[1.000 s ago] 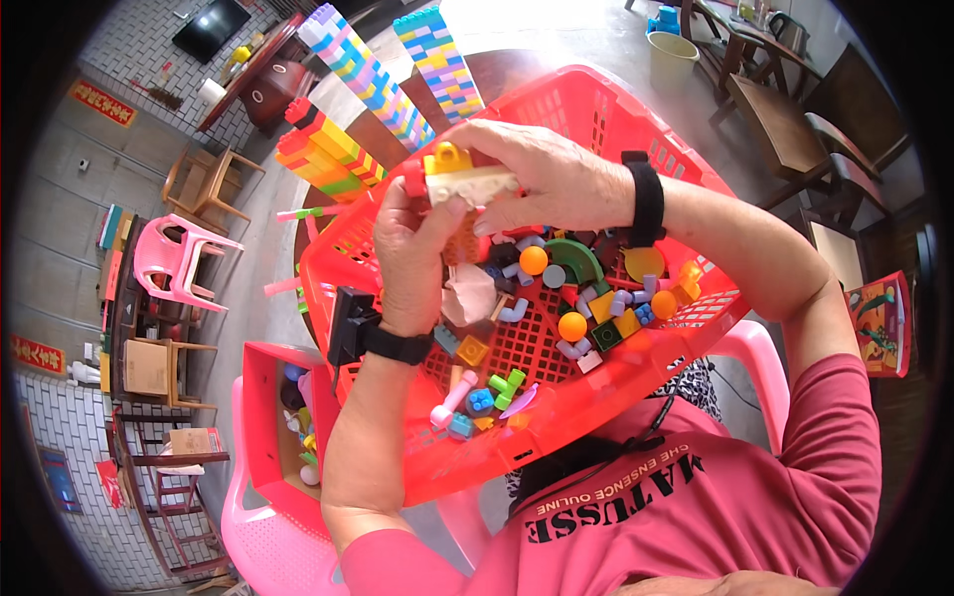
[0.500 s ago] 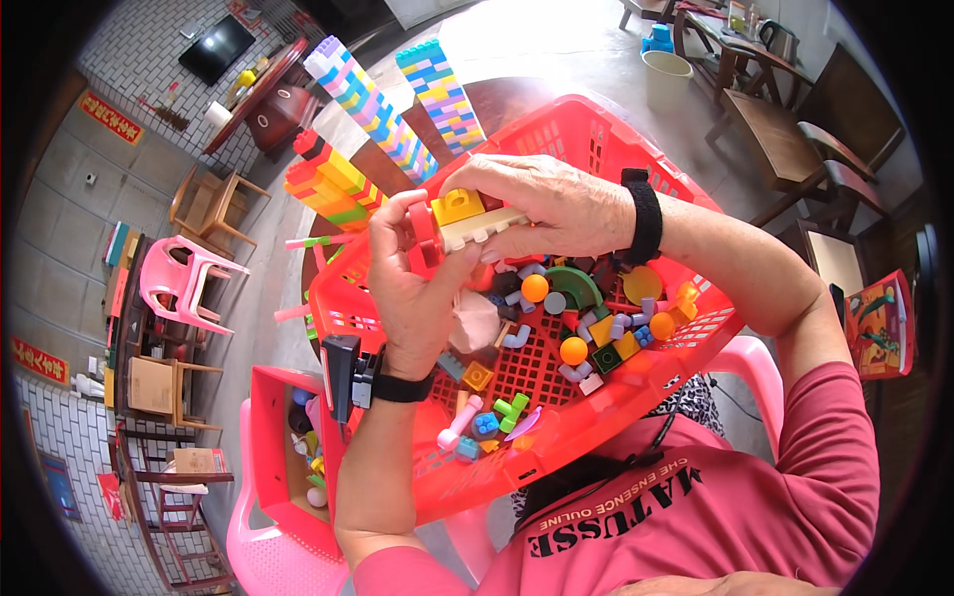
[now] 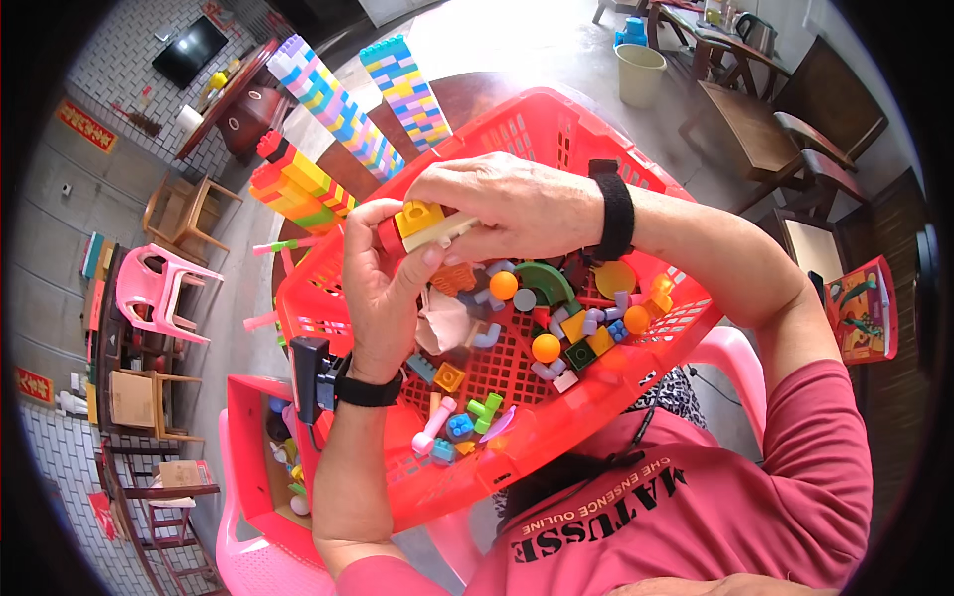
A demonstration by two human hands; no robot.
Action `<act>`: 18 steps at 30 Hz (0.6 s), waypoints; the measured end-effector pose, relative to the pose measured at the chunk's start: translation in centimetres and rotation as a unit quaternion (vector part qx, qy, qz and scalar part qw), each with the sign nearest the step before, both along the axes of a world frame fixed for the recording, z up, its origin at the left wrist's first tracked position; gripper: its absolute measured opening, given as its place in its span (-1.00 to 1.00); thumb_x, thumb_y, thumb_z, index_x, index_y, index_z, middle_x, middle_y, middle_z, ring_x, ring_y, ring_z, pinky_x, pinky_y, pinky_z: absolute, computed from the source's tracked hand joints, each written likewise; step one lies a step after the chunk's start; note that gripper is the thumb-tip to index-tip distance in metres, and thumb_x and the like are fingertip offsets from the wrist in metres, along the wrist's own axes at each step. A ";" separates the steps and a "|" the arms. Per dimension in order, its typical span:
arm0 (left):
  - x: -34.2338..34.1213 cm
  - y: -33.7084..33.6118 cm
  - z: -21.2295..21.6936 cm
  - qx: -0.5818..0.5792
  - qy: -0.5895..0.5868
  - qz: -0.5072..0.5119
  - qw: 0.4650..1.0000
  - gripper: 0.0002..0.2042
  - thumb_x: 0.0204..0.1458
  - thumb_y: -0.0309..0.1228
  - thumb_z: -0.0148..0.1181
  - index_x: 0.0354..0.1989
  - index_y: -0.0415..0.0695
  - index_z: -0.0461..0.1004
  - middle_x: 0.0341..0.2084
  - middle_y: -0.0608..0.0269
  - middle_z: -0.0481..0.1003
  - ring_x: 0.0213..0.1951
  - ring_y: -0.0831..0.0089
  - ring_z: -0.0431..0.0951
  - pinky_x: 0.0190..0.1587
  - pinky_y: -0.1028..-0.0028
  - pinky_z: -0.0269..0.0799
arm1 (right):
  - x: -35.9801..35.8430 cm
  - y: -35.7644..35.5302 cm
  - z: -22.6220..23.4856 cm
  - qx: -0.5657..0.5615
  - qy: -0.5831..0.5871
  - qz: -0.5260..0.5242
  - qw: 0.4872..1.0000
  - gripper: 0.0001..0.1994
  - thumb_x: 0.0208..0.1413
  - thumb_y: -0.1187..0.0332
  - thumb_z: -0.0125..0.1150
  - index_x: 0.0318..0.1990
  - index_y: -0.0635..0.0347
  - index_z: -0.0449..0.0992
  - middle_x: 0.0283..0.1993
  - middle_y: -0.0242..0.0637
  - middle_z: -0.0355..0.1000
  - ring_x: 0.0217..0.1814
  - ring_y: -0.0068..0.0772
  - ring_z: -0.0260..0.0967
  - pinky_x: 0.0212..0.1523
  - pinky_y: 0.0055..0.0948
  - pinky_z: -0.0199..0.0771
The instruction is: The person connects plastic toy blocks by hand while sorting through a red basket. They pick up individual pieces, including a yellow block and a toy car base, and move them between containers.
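Above the red plastic basket (image 3: pixel 452 495), both my hands are closed around a small group of toy building blocks. My left hand (image 3: pixel 376 298) grips the red block (image 3: pixel 389 237) at its left end, thumb in front. My right hand (image 3: pixel 527 206) curls over the cream brick (image 3: pixel 438 234) from the right. On top of that brick sits a yellow block (image 3: pixel 421 216) with a raised loop. My fingers hide part of the joint between red and cream. Below my hands lie loose blocks, an orange ball (image 3: pixel 504 285), a green arch (image 3: pixel 550 279) and a pale pink piece (image 3: pixel 442 323).
Tall block towers stand behind the basket: a pastel one (image 3: pixel 333 104), a blue-yellow one (image 3: pixel 407 89) and a red-yellow one (image 3: pixel 298 189). A red box (image 3: pixel 260 467) of toys rests on a pink chair (image 3: pixel 253 556) at left. A cream bin (image 3: pixel 639 74) stands far right.
The whole view has shifted, so the scene sits further left. My left fingers have drawn in, and the red block is closer against the cream and yellow blocks.
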State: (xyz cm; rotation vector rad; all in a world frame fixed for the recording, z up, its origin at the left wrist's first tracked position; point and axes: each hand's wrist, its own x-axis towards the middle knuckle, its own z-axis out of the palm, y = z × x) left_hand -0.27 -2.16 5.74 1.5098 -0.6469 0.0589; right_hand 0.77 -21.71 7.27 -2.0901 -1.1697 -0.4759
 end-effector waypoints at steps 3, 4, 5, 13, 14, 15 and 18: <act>0.0 0.2 -0.4 -0.004 0.015 0.006 1.000 -0.65 0.02 -0.32 0.30 -0.11 -0.13 0.29 -0.26 0.36 0.36 -0.21 0.63 0.37 -0.11 0.58 0.31 | 0.3 0.4 -0.6 0.052 0.038 0.017 0.998 -0.65 0.02 0.22 0.26 -0.24 0.31 0.31 -0.41 -0.04 0.40 -0.32 0.02 0.42 -0.33 -0.18 0.38; 0.0 0.2 -0.4 -0.006 0.019 0.006 1.000 -0.65 0.02 -0.31 0.30 -0.11 -0.13 0.29 -0.28 0.37 0.36 -0.22 0.64 0.37 -0.13 0.58 0.32 | 0.3 0.4 -0.7 0.058 0.051 0.016 0.997 -0.65 0.02 0.22 0.26 -0.25 0.31 0.31 -0.42 -0.04 0.40 -0.33 0.02 0.42 -0.35 -0.18 0.38; 0.0 0.2 -0.5 -0.004 0.023 0.006 1.000 -0.65 0.02 -0.31 0.30 -0.12 -0.12 0.29 -0.30 0.38 0.37 -0.24 0.65 0.37 -0.14 0.59 0.32 | 0.3 0.5 -0.9 0.064 0.062 0.016 0.996 -0.65 0.01 0.22 0.27 -0.25 0.32 0.32 -0.43 -0.04 0.41 -0.35 0.02 0.43 -0.36 -0.19 0.38; 0.9 0.2 -1.5 -0.004 0.116 -0.011 0.993 -0.68 0.08 -0.22 0.24 -0.16 -0.12 0.29 -0.37 0.39 0.38 -0.30 0.69 0.39 -0.23 0.61 0.37 | 1.6 0.2 -1.9 0.071 0.264 0.003 0.962 -0.60 0.00 0.07 0.29 -0.28 0.28 0.44 -0.46 -0.22 0.44 -0.38 -0.38 0.46 -0.36 -0.37 0.41; 1.2 0.2 -1.9 -0.013 0.151 -0.015 0.988 -0.69 0.11 -0.22 0.20 -0.16 -0.14 0.30 -0.35 0.35 0.41 -0.28 0.66 0.43 -0.24 0.59 0.41 | 2.1 0.0 -2.1 0.020 0.294 -0.003 0.955 -0.56 0.04 0.01 0.26 -0.23 0.30 0.46 -0.41 -0.28 0.45 -0.33 -0.50 0.44 -0.34 -0.44 0.41; 1.5 0.3 -2.3 -0.025 0.163 -0.024 0.986 -0.69 0.11 -0.22 0.19 -0.15 -0.15 0.30 -0.33 0.33 0.43 -0.27 0.64 0.45 -0.23 0.57 0.41 | 2.4 -0.3 -2.3 0.041 0.306 0.045 0.950 -0.53 0.05 0.00 0.25 -0.20 0.31 0.47 -0.37 -0.28 0.45 -0.30 -0.49 0.45 -0.31 -0.46 0.43; 2.6 0.5 -3.2 -0.035 0.207 -0.017 0.978 -0.68 0.12 -0.23 0.18 -0.11 -0.19 0.32 -0.27 0.26 0.46 -0.24 0.58 0.48 -0.12 0.52 0.40 | 3.0 -0.8 -3.3 0.044 0.363 0.076 0.928 -0.48 0.08 -0.01 0.20 -0.11 0.37 0.46 -0.27 -0.26 0.46 -0.20 -0.44 0.45 -0.17 -0.46 0.49</act>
